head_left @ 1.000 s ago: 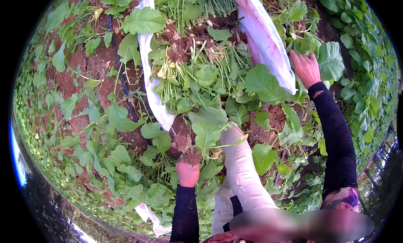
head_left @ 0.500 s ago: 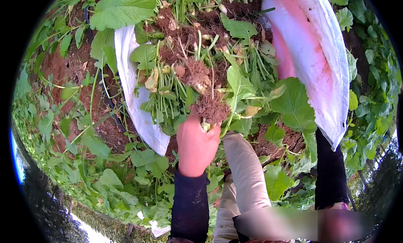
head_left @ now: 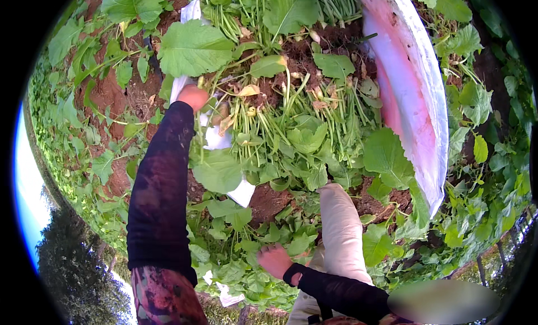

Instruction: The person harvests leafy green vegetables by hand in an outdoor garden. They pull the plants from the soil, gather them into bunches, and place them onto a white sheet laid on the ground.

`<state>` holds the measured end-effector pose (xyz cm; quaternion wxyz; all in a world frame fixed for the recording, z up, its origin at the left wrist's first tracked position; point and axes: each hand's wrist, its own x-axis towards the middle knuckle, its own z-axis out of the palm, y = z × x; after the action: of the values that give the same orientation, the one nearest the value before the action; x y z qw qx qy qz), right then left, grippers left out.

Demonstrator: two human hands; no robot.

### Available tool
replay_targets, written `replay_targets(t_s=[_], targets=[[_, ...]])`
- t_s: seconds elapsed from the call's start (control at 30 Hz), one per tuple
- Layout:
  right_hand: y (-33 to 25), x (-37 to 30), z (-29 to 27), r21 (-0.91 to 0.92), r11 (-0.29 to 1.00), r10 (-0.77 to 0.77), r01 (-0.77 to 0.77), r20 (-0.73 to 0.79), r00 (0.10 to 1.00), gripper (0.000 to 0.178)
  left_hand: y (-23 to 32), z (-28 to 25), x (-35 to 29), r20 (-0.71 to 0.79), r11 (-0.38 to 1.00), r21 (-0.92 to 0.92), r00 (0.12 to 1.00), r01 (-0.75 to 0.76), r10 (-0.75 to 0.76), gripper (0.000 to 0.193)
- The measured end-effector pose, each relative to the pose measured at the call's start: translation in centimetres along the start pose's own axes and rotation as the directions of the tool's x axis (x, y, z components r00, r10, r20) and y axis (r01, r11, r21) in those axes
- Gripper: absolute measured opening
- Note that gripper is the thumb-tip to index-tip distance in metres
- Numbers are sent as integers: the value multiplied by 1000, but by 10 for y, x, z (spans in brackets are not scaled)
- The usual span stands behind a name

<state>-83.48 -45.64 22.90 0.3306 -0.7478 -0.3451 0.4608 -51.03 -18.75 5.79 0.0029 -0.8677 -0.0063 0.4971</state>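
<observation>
My left hand point(head_left: 193, 96) reaches far forward to the left edge of a white sheet point(head_left: 178, 87). Its back faces up, and its fingers are hidden among leaves. Beside it lies a heap of uprooted leafy plants point(head_left: 342, 120) with long green stalks and small pale roots point(head_left: 314, 37), soil still clinging to some. A large green leaf point(head_left: 196, 49) rests just beyond this hand. Low in the head view, my right hand point(head_left: 274, 260) hovers over or touches low leaves near my trouser leg point(head_left: 342, 235). Its fingers are loosely bent, and nothing shows in them.
A pink-and-white sheet edge point(head_left: 417, 89) stands raised along the right of the heap. Leafy growth surrounds the spot, with reddish soil point(head_left: 140, 95) showing at left. A white corner of sheet point(head_left: 242, 191) pokes out below the heap. White scraps point(head_left: 227, 296) lie nearer me.
My left hand has let go of the soil-covered root clump and moved forward and left to the sheet's edge. My right hand has come into sight at lower centre; its arm was beside the right sheet before.
</observation>
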Motion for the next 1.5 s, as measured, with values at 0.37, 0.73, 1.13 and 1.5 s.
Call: replay_targets(t_s=[0.37,0.73,1.13,1.5], targets=[[18,19,13,110,982,150,-151,15,989,10,84,-112,-22,-199,636,725,803,-265,562,9],[15,29,5,186,966,191,-178,-56,980,10,137,-98,-16,288,-170,956,875,-239,390,28],[20,30,-2,249,952,205,-177,-94,974,14,46,-66,64,-395,704,708,854,48,339,27],[25,22,13,215,967,148,-137,-36,988,20,130,-16,77,-821,919,-288,563,-268,-93,17]])
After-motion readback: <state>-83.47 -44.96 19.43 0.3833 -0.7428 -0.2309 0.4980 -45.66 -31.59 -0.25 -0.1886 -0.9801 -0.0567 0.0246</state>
